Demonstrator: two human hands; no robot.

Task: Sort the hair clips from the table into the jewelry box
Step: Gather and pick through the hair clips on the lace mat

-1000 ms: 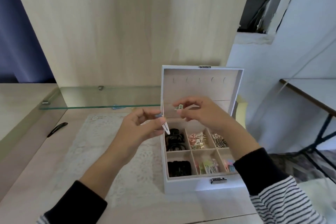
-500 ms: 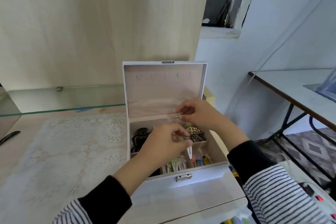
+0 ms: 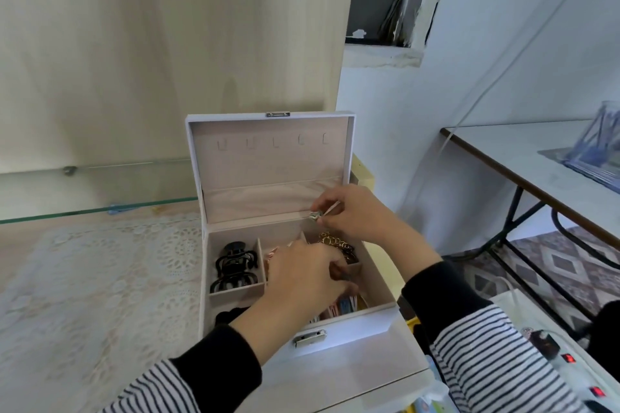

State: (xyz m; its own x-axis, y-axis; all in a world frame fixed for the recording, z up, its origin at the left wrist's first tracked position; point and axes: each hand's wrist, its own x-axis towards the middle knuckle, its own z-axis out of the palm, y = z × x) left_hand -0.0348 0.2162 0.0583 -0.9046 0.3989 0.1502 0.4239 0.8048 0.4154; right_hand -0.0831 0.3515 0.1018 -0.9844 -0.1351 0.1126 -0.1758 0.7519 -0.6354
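Observation:
The white jewelry box (image 3: 355,320) stands open on the table, lid upright. Black claw clips (image 3: 235,265) fill its back left compartment, gold clips (image 3: 335,243) the back right, and coloured snap clips (image 3: 344,305) the front right. My left hand (image 3: 302,280) reaches down over the middle and front right compartments. Its thumb and fingertips are pinched together on a snap clip that they mostly hide. My right hand (image 3: 355,214) hovers above the back right compartment and pinches a small silver clip (image 3: 315,215).
A lace mat (image 3: 100,278) covers the table left of the box, with a glass shelf (image 3: 100,209) behind it. Black hair ties (image 3: 231,315) lie in the front left compartment. A second table (image 3: 523,164) stands at right. A power strip (image 3: 570,362) sits at bottom right.
My left hand carried the white snap clip from left of the box rightward and down into it. My right hand kept its silver clip near the back right compartment. The view swung right.

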